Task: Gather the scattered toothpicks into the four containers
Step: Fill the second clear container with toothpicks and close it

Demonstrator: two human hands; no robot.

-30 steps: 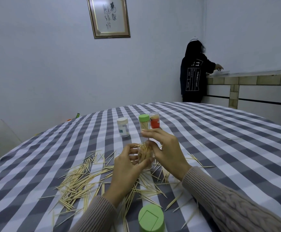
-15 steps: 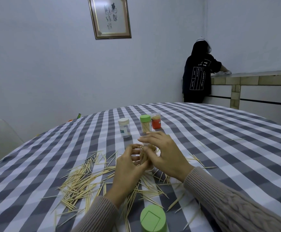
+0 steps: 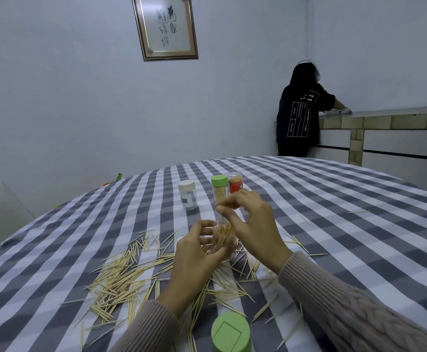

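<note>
Clear plastic shows between the 2 hands: a small open container (image 3: 223, 240), packed with upright toothpicks, sits just above the tabletop (image 3: 334, 224) near its middle. The left hand (image 3: 194, 255) curls its fingers and thumb round the container's side, gripping it. The right hand (image 3: 253, 224) hovers at the container's mouth with its fingers bent; whether that grip pinches any toothpicks I cannot tell, since the fingertips blur together. Loose toothpicks (image 3: 120, 278) lie scattered over the grey and white checked cloth, thickest to the left of the hands, with more under and to the right of the wrists. Beyond the hands stand 3 closed containers close together: a white-lidded one (image 3: 187, 194), a green-lidded one (image 3: 219, 189) and a red-labelled one (image 3: 235, 182). A green lid (image 3: 230, 332) sits at the near edge. A person in dark clothing (image 3: 301, 115) stands at the far counter.
</note>
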